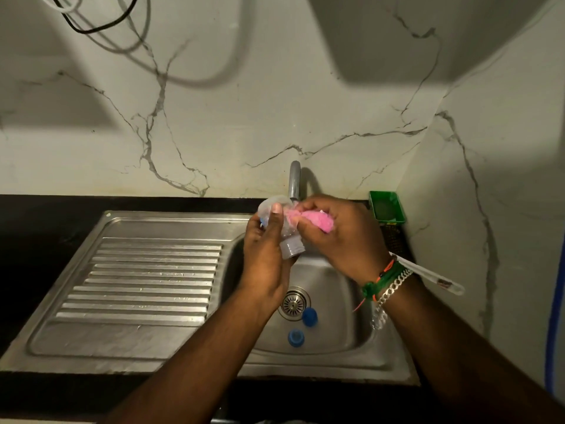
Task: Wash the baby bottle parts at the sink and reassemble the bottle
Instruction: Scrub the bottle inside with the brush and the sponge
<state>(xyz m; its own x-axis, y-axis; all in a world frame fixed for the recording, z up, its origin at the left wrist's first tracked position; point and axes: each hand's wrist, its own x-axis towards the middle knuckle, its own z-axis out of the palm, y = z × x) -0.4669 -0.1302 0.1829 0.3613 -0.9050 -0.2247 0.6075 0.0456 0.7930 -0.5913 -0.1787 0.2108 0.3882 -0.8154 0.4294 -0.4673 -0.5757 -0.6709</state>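
Observation:
Over the sink basin (333, 338), my left hand (264, 255) grips a clear baby bottle (289, 243), its threaded neck pointing down toward me and its base up under the tap (294, 182). My right hand (342, 237) holds a pink sponge (312, 220) pressed against the bottle's side. Two blue bottle parts lie in the basin: one (309, 316) just right of the drain and one (295, 337) nearer the front. No running water is visible at the tap.
A ribbed steel drainboard (146, 280) spreads to the left of the basin. A green tray (386, 208) stands in the back right corner by the wall. A clear-handled utensil (437, 278) lies along the sink's right rim. Black counter (36, 228) surrounds the sink.

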